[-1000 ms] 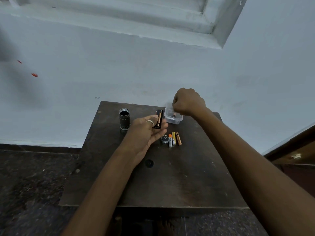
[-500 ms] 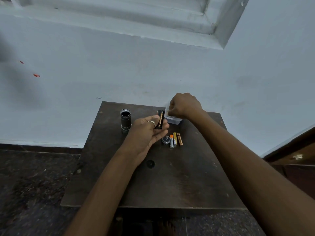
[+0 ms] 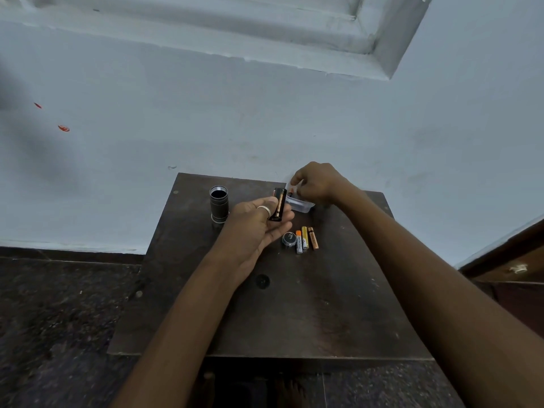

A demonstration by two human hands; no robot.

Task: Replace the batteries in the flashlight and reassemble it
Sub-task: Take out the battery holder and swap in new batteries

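My left hand [image 3: 253,231] is palm up over the table and holds a black battery holder [image 3: 279,204] upright, a copper-coloured cell showing in its side. My right hand [image 3: 319,184] hovers over a small clear plastic box [image 3: 304,206] at the table's back edge. Its fingertips pinch a small battery [image 3: 290,191] with a reddish end. The dark flashlight body [image 3: 219,204] stands upright, open end up, left of my left hand. The round tail cap [image 3: 289,239] lies beside three loose batteries [image 3: 306,237].
The work surface is a small dark wooden table [image 3: 294,319] pushed against a pale blue wall [image 3: 265,119]. A dark speckled floor [image 3: 59,319] surrounds it. A wooden furniture edge [image 3: 509,260] shows at the right.
My right hand has shifted slightly left and down over the clear box, and its fingertips now show a small battery. My left hand has barely moved with the battery holder.
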